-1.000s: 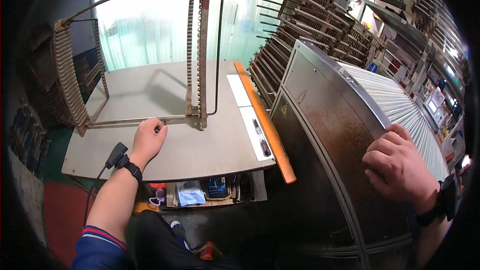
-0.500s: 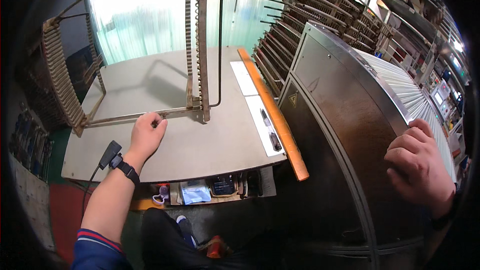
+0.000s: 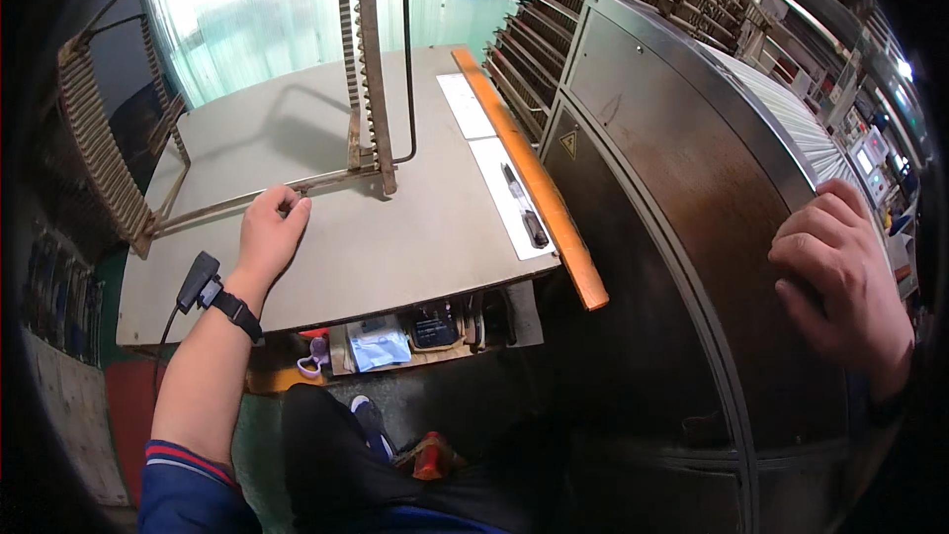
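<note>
A rusty metal rack [image 3: 371, 89] with rows of slots along its uprights stands on the pale table [image 3: 395, 247]. Its front lower bar passes under the curled fingers of my left hand [image 3: 267, 237], which are closed at that bar. A strap around my left wrist carries a small black device [image 3: 201, 282] with a cable. Over on the right, my right hand [image 3: 835, 272] lies against the upper edge of a steel machine cabinet [image 3: 682, 158]. Its fingers are bent inward, and whatever they may hold is hidden.
An orange strip [image 3: 534, 178] runs along the table's right edge, beside white sheets [image 3: 499, 203] and a black pen [image 3: 524, 208]. More slotted racks [image 3: 539, 44] stack behind. Below the tabletop, a shelf holds purple-handled scissors [image 3: 314, 356] and a blue packet [image 3: 381, 346].
The whole view has shifted, so table, rack and cabinet appear higher in the picture. My left hand stays at the rack's front bar, my right hand by the cabinet edge.
</note>
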A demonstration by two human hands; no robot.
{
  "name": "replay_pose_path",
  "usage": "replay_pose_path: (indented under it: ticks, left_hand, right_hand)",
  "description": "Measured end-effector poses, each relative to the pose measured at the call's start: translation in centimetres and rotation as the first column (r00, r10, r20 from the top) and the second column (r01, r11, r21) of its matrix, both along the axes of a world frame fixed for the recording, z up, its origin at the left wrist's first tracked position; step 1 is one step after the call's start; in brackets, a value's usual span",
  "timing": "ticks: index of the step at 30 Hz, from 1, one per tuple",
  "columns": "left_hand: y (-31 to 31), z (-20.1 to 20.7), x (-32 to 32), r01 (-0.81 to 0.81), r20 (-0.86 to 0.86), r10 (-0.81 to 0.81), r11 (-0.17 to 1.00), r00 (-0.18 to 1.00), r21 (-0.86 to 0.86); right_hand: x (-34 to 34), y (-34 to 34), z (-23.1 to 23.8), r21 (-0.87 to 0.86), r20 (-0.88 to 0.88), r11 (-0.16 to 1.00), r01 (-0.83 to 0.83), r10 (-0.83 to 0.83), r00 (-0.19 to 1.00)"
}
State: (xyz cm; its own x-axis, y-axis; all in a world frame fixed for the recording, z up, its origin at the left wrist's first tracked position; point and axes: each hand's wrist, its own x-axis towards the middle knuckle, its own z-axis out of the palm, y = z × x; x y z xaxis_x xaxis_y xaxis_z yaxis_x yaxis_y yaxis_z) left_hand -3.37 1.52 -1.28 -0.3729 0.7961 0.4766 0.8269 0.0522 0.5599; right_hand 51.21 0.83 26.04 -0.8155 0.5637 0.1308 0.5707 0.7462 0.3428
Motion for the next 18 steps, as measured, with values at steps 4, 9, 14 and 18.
replay_pose_path:
  ticks: [4, 9, 14, 18]
  left_hand:
    - [-0.01, 0.11, 0.29, -0.021, 0.003, 0.021, 0.999, 1.0, -0.027]
    - [-0.18, -0.02, -0.07, -0.026, -0.032, 0.026, 1.0, 0.999, -0.006]
    - [-0.06, 0.07, 0.03, -0.022, -0.007, 0.022, 1.0, 1.0, 0.005]
    - [-0.1, 0.44, 0.29, -0.028, -0.012, 0.029, 0.999, 1.0, 0.014]
  right_hand:
    - [0.24, -0.18, 0.06, 0.007, 0.021, 1.0, 0.017, -0.018, 1.0]
    - [0.26, -0.05, 0.14, -0.016, 0.006, 1.0, 0.011, -0.011, 1.0]
    - [0.6, 0.14, 0.18, -0.008, -0.007, 1.0, -0.007, 0.007, 1.0]
    - [0.46, 0.09, 0.34, -0.007, -0.007, 0.999, -0.036, 0.036, 0.999]
